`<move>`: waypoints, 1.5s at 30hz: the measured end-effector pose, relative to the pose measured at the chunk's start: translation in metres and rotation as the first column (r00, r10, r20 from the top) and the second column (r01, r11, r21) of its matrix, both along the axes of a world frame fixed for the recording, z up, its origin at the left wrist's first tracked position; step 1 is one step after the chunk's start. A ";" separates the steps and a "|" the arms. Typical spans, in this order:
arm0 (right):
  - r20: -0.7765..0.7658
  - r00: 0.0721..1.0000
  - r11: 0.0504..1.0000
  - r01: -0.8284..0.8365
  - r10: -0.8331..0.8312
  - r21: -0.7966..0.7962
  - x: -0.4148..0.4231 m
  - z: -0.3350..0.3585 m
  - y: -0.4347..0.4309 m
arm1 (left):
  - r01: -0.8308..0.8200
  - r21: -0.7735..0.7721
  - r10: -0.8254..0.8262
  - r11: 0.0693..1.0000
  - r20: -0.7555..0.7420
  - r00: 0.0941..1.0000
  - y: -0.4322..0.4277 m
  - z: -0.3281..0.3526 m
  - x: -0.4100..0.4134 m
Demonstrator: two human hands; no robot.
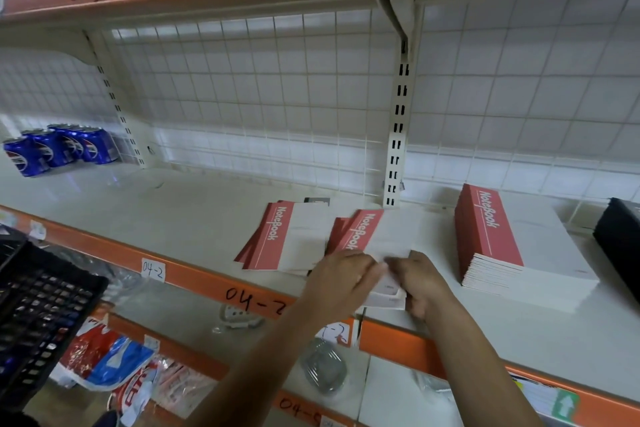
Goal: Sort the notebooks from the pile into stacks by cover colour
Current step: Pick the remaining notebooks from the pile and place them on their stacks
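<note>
A small bunch of red-and-white notebooks is gripped at its near edge by the left hand and the right hand. Its edges should be squared before it is laid on the tall red stack, just right of the right hand.

Bare left grip, bare right grip, bare forearms

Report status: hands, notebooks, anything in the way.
Both the left hand and right hand hold the middle notebooks. On the right, tall red stack; on the left, loose pile. Nothing in the way.
</note>
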State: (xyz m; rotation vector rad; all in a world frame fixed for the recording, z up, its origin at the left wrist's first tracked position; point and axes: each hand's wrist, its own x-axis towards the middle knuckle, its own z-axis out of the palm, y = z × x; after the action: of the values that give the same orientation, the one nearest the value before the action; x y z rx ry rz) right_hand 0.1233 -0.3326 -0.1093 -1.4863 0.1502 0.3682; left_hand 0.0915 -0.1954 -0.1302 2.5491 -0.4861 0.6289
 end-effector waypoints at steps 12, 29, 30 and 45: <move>0.560 0.827 0.987 0.120 -0.038 -0.111 -0.006 0.010 -0.044 | -0.094 -0.782 0.028 0.615 -0.098 0.995 -0.016 0.024 0.016; 0.558 0.828 0.921 0.175 0.053 -0.348 0.005 0.003 -0.058 | -0.295 -0.550 0.091 0.782 -0.367 0.926 -0.040 0.016 0.021; 0.582 0.812 0.927 0.179 0.051 -0.331 0.005 0.010 -0.062 | -0.279 -0.581 0.091 0.765 -0.331 0.939 -0.044 0.024 0.021; 0.620 0.773 0.736 0.494 -0.130 -0.462 0.039 0.050 -0.184 | -0.154 -0.589 0.011 0.793 -0.239 0.971 -0.150 0.075 0.068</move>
State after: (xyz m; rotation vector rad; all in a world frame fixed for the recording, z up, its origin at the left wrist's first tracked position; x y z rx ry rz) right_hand 0.1625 -0.5162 -0.0596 -2.1045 0.0616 -0.4729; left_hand 0.1596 -0.3456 -0.0550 1.9902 -0.0636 0.4248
